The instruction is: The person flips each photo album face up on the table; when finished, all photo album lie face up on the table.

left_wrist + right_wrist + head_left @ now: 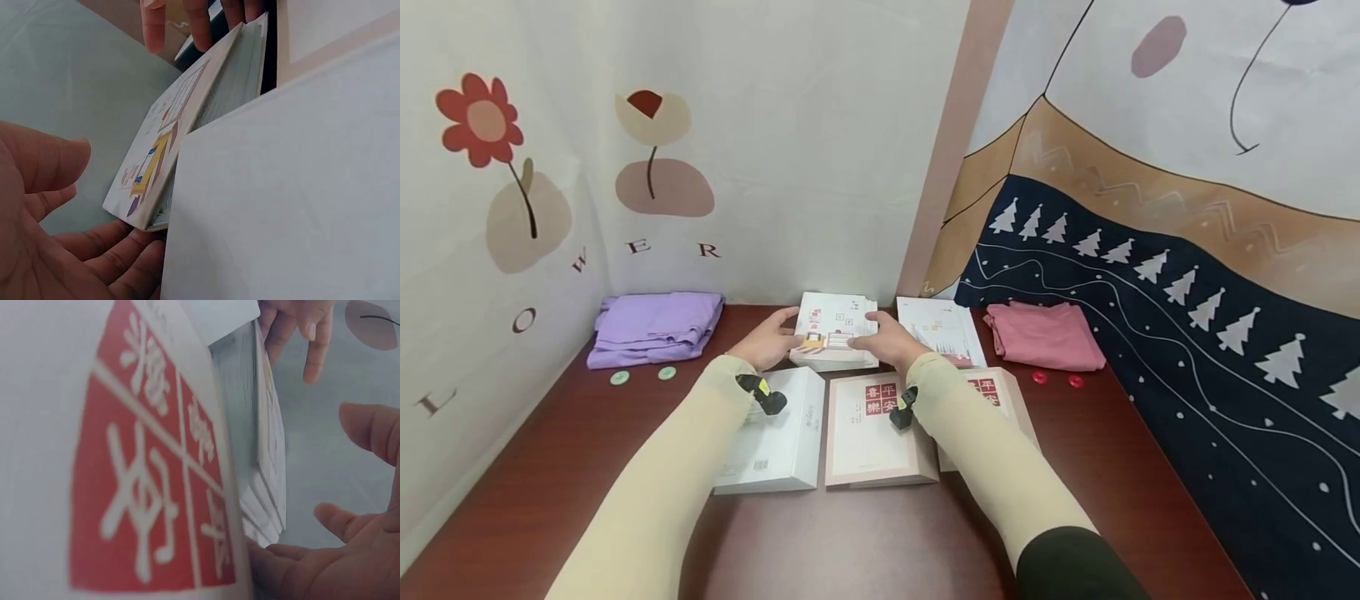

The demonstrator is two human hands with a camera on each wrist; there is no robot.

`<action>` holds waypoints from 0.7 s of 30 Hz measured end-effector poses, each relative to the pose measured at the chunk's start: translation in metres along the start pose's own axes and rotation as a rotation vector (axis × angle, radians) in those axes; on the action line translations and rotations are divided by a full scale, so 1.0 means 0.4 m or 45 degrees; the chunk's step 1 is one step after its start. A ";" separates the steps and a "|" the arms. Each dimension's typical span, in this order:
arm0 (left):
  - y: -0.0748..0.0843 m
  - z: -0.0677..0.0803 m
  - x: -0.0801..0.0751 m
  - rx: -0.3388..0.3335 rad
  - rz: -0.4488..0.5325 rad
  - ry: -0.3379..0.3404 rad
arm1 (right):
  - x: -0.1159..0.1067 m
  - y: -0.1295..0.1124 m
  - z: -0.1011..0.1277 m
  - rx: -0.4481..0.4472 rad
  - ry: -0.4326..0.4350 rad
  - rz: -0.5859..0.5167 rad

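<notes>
Head view shows us both hands at the centre of the frame, set on either side of a stack of books [833,333] lying on the dark red table [535,467]. Our left hand [767,337] holds the stack's left edge, and our right hand [887,340] holds the right edge, so the pile is clamped between them, probably to keep its loose covers square. In the left wrist view the fingers [106,250] curl under the lower corner of the top book with the thumb above it. In the right wrist view the fingers [294,559] reach under the edges of the stack while the thumb stands apart from it.

Below the stack, towards the lower middle of the frame, three more books lie side by side: a white book [775,442], a pink book [868,433] with a red square label, and another pink one [1000,400] partly hidden by our right sleeve. Right of the stack lies a thin white booklet [940,329]. A folded purple cloth [655,325] sits at the left, with two green buttons [642,375] below it; a folded pink cloth [1045,333] sits at the right, with two red buttons [1056,379]. Walls close in behind and at both sides, so bare table remains mostly along the bottom of the frame.
</notes>
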State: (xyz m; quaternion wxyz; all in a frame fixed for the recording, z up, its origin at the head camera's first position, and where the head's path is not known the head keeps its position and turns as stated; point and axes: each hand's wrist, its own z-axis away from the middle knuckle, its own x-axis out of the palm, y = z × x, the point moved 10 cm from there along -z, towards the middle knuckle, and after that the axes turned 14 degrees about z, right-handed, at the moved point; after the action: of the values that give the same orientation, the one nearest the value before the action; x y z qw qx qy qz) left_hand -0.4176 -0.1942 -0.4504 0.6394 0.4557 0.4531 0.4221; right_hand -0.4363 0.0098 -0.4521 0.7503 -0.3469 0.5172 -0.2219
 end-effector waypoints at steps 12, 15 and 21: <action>0.023 0.100 -0.039 0.178 -0.104 0.124 | -0.033 -0.033 0.044 -0.066 0.043 0.023; 0.036 0.152 -0.057 0.244 -0.097 0.182 | -0.023 -0.047 0.080 -0.094 0.004 0.055; 0.017 0.252 -0.089 0.271 -0.085 0.260 | 0.011 -0.052 0.145 -0.129 -0.077 0.061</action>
State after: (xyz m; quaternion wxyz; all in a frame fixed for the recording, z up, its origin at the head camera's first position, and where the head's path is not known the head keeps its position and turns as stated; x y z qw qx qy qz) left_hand -0.3294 -0.2469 -0.4191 0.5518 0.4604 0.5728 0.3943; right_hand -0.3803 0.0097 -0.4264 0.7520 -0.3787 0.5131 -0.1668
